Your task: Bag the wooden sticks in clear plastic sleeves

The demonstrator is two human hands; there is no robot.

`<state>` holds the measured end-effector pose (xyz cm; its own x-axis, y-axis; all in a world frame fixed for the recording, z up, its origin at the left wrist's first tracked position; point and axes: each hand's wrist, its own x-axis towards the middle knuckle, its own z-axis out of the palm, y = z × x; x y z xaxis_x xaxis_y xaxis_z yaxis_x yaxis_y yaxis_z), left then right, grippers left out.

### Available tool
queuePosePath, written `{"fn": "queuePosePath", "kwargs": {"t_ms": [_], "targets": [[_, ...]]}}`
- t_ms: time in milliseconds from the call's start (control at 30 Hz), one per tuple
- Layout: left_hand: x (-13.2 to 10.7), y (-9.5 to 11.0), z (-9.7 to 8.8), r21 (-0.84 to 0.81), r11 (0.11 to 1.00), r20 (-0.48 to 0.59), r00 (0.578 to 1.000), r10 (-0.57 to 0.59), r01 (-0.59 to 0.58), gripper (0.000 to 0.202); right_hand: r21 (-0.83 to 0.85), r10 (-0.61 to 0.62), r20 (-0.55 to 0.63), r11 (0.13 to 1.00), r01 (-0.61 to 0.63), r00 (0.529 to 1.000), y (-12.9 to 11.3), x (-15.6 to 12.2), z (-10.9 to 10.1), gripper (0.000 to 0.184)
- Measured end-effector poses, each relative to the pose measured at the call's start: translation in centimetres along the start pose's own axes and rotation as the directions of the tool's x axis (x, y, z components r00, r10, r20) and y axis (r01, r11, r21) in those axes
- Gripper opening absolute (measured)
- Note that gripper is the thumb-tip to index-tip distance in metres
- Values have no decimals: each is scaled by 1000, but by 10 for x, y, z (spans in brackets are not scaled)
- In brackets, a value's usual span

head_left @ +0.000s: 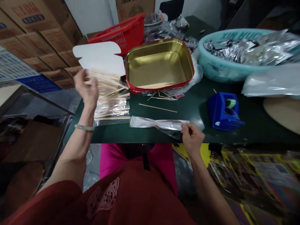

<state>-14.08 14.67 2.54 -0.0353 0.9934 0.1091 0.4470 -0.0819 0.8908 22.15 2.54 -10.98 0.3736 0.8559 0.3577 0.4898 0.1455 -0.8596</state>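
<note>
My left hand (pixel 87 89) is at the left end of a pile of thin wooden sticks (pixel 109 82), its fingers curled and slightly blurred. Whether a stick is between them is hidden. Below that hand, clear plastic bags with sticks in them (pixel 112 109) lie in a stack. My right hand (pixel 193 137) pinches the right end of a bundle of clear plastic bags (pixel 156 122), tied round its middle, at the table's near edge. A single stick (pixel 158 108) lies just beyond the bundle.
A gold-lined tin (pixel 159 67) holds some sticks, with more loose beside it. Behind stands a red basket (pixel 117 32). To the right are a blue tape dispenser (pixel 222 112) and a turquoise basin (pixel 220 70) of silvery packets. Cardboard boxes (pixel 37 34) are stacked at the left.
</note>
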Motion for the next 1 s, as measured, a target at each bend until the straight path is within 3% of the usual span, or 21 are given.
{"fn": "queuePosePath", "kwargs": {"t_ms": [67, 133, 233, 333, 533, 633, 767, 867, 933, 1000], "targets": [[38, 13, 39, 285, 949, 219, 973, 70, -133, 21, -82, -79, -7, 994, 78, 997, 1, -3, 4, 29], [76, 24, 82, 573, 784, 410, 912, -22, -239, 18, -133, -121, -11, 984, 118, 993, 1, -5, 6, 30], [114, 34, 129, 650, 705, 458, 887, -65, -284, 13, -155, -132, -15, 980, 128, 991, 0, -5, 5, 29], [130, 33, 151, 682, 661, 502, 858, -113, -312, 10, -143, -126, -12, 982, 123, 992, -2, -6, 3, 29], [140, 25, 151, 661, 629, 599, 793, -113, -410, 6, -132, -138, -10, 982, 136, 990, -4, -8, 3, 30], [139, 24, 141, 599, 680, 612, 790, -49, -422, 5, -129, -142, -7, 982, 140, 990, -2, -8, 4, 30], [133, 26, 126, 413, 857, 539, 841, 41, -307, 12, -127, -136, -12, 983, 134, 991, -1, -8, 4, 30], [128, 32, 115, 166, 970, 421, 903, 90, -175, 18, -109, -129, -30, 986, 125, 991, 1, -7, 5, 29], [121, 40, 106, -32, 985, 326, 930, 170, -169, 16, -81, -117, -42, 990, 113, 992, 3, -6, 5, 25], [106, 50, 98, -214, 951, 244, 931, 272, -222, 12, -42, -92, -66, 995, 89, 994, 7, -6, 5, 21]]}}
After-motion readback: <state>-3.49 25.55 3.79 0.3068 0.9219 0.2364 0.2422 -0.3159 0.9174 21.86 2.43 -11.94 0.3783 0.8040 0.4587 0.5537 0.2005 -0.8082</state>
